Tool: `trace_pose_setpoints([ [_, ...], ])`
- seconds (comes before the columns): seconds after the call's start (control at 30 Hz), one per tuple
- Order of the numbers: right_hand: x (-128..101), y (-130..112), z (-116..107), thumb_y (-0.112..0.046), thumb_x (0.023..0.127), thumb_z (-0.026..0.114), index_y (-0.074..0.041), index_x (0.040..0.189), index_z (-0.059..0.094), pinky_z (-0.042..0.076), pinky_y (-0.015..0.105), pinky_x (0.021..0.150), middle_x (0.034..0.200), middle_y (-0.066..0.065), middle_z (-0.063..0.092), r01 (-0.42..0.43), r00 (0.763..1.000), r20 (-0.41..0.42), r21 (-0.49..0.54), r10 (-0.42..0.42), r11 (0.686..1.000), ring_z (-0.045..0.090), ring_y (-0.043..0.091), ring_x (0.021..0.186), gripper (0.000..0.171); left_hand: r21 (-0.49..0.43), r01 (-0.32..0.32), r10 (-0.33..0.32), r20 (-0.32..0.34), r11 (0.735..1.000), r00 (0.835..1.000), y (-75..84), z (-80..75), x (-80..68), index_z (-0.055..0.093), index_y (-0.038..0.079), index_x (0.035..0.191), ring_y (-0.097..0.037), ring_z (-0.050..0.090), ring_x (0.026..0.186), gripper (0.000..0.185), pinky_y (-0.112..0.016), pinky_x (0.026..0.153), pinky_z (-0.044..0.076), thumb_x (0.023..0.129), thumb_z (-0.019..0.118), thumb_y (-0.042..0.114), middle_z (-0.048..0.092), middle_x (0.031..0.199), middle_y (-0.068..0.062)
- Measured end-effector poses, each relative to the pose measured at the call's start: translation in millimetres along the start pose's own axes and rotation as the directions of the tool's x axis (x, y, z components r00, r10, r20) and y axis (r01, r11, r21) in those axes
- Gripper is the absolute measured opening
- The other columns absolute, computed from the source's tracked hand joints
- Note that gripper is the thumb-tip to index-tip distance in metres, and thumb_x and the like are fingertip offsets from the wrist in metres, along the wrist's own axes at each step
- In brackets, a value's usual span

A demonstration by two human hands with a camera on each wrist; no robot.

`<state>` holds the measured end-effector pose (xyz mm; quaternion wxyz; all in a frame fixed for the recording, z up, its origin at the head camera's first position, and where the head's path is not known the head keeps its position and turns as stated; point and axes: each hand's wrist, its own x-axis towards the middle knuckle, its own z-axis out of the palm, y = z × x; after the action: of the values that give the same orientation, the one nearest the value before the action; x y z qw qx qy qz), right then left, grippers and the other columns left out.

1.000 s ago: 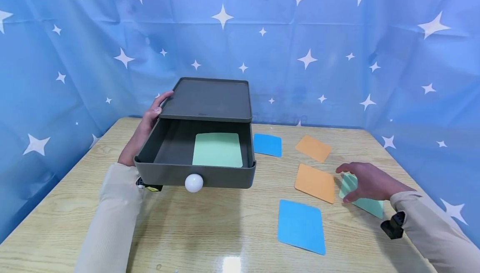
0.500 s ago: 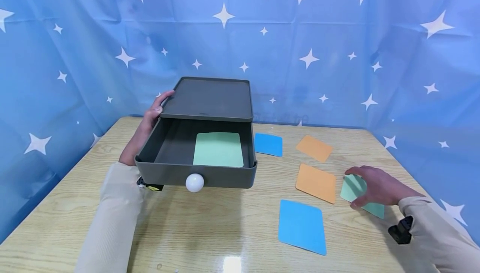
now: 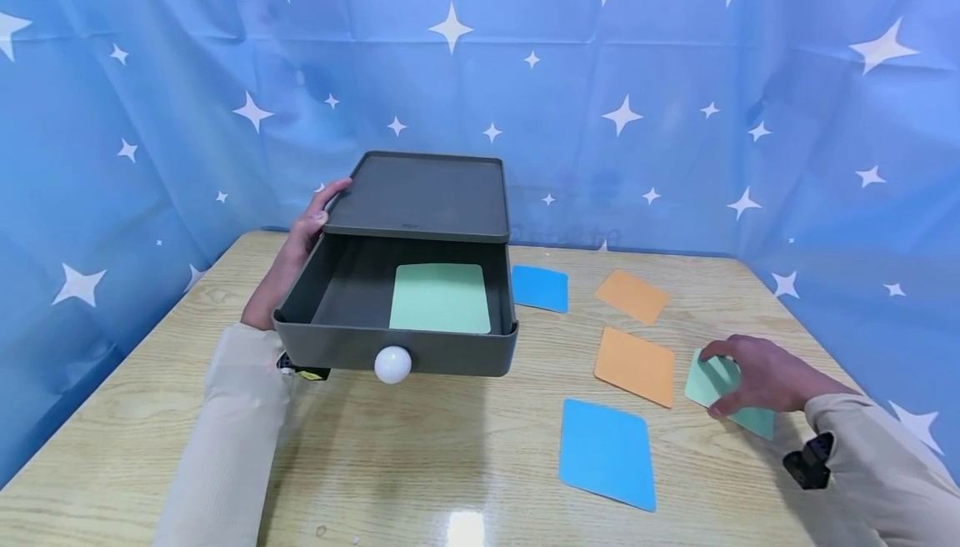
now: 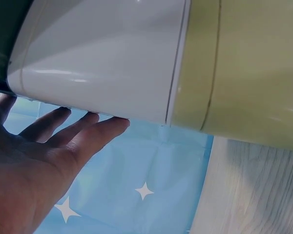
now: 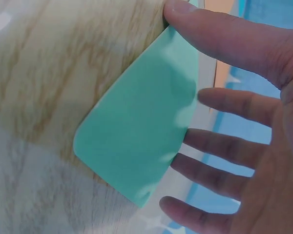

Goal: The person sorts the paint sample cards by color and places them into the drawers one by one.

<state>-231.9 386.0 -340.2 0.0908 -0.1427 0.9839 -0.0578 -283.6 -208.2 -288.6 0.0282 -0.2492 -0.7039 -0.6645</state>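
Past a rectangular blue card (image 3: 607,455), spreads the right hand (image 3: 761,376), unclenched, over a rounded-corner mint-green card (image 5: 136,107) flat on the wood-grain table (image 3: 420,480); farther off, rests the left hand (image 3: 303,234), straight-fingered, against a dark-grey rectangular drawer box (image 3: 423,197).

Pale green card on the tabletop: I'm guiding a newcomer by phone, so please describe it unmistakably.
Start at the dark grey box and go right across the wooden table, past the orange cards. The pale green card lies there, partly under the right grip. Its colour sets it apart from those and the blue cards; the other green card lies in the drawer.
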Motion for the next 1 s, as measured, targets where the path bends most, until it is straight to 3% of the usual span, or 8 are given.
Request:
trace_pose_setpoints([
  [0.2, -0.1, -0.6, 0.1, -0.049, 0.064, 0.090, -0.008, 0.121, 0.065, 0.050, 0.049, 0.077, 0.120, 0.024, 0.063, 0.003, 1.000, 0.017, -0.021, -0.002, 1.000, 0.061, 0.040, 0.102, 0.074, 0.006, 0.005, -0.005, -0.007, 1.000, 1.000, 0.8, 0.8, -0.9, 0.018, 0.032, 0.161, -0.021, 0.020, 0.144, 0.057, -0.043, 0.109, 0.028, 0.104, 0.022, 0.041, 0.008, 0.167, 0.004],
  [0.57, -4.9, -0.1, 3.0, -0.054, 0.060, 0.090, -0.016, 0.116, 0.068, 0.048, 0.041, 0.073, 0.115, 0.016, 0.063, 0.051, 0.997, -0.053, -0.037, -0.053, 0.998, 0.061, 0.028, 0.094, 0.071, 0.014, -0.021, 0.021, -0.002, 1.000, 1.000, -3.7, -2.2, 1.8, 0.018, 0.031, 0.160, -0.021, 0.020, 0.145, 0.057, -0.038, 0.108, 0.030, 0.105, 0.021, 0.040, 0.008, 0.167, 0.003],
  [1.0, -6.8, -15.1, -7.9, -0.055, 0.063, 0.089, -0.018, 0.119, 0.068, 0.049, 0.043, 0.075, 0.115, 0.012, 0.063, 0.116, 0.984, -0.131, -0.056, -0.122, 0.992, 0.062, 0.025, 0.095, 0.070, -0.005, -0.029, 0.029, -0.011, 1.000, 1.000, -0.5, 1.1, 1.8, 0.019, 0.028, 0.160, -0.020, 0.020, 0.144, 0.057, -0.040, 0.108, 0.029, 0.104, 0.021, 0.037, 0.009, 0.166, 0.002],
])
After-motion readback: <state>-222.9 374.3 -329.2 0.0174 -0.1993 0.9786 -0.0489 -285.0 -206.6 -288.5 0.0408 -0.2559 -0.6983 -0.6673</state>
